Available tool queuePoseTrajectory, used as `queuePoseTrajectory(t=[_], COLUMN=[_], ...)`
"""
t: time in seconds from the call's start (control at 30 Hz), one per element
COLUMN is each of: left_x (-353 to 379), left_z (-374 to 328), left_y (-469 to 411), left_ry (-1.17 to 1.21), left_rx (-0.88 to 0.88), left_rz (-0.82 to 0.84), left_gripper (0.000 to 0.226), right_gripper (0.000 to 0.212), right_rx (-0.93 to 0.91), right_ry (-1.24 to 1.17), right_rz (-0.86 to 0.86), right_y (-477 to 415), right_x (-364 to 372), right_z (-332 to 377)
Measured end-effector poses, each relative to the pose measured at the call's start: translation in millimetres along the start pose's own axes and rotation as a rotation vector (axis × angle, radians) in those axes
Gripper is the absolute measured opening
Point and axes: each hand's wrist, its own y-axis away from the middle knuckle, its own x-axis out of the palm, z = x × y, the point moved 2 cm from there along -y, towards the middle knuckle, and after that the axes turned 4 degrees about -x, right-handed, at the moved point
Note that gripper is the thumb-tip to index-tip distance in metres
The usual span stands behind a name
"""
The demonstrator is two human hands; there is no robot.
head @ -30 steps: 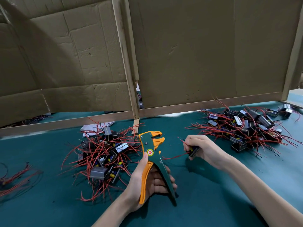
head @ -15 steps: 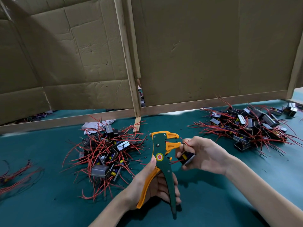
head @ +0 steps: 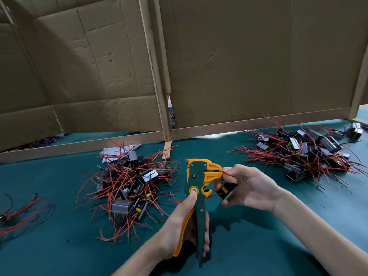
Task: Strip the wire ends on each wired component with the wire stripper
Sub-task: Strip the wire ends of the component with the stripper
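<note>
Since the earlier frames the right hand (head: 249,188) has brought its red wire (head: 226,172) up to the head of the wire stripper (head: 196,198), and the tool's two handles sit closer together.

Nearest the camera, the left hand (head: 187,232) wraps the orange and green handles, squeezing them nearly together. Its thumb lies up the tool, with the tip on the red-and-yellow dial at the pivot. The stripper stands almost upright above this grip, its orange head pointing right.

Just right of the head, the right thumb and forefinger pinch the red wire, whose end lies between the orange jaws. Below that pinch, the lower fingers curl round the small black wired component (head: 227,191), which sits right of the stripper's lower notch.

Left of the left-hand grip a pile of components (head: 127,182) with tangled red leads lies on the green mat (head: 59,248). Well beyond it to the left lies a loose bundle of wires (head: 20,214). Right of and behind the right hand sits a second pile (head: 306,154). Farthest back stands a cardboard partition (head: 249,66) on a wooden frame (head: 157,76).
</note>
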Motion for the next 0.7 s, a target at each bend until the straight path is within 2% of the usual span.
queuePoseTrajectory(t=[0.1,0.2,0.3,0.5,0.7], left_x=[-8.2,-13.9,-16.8,-21.7,-27.0], left_z=[17.9,20.9,14.7,21.0,21.4], left_y=[5.7,0.2,-2.7,-7.8,-11.6], left_ry=[-0.024,0.103,0.074,0.059,0.025], left_rx=[0.113,0.106,0.108,0.08,0.064], left_rz=[0.096,0.288,0.392,0.463,0.396], left_gripper=[0.067,0.065,0.075,0.075,0.082], right_gripper=[0.032,0.032,0.033,0.032,0.03], right_rx=[-0.008,-0.038,-0.101,-0.151,-0.163], right_ry=[0.022,0.011,0.014,0.075,0.11], right_rz=[0.002,-0.008,-0.091,-0.147,-0.14], right_y=[-1.8,-0.8,2.7,3.0,2.4], right_x=[3.3,4.4,0.7,-2.2,-2.0], right_z=[-1.9,-0.2,5.5,8.9,8.1])
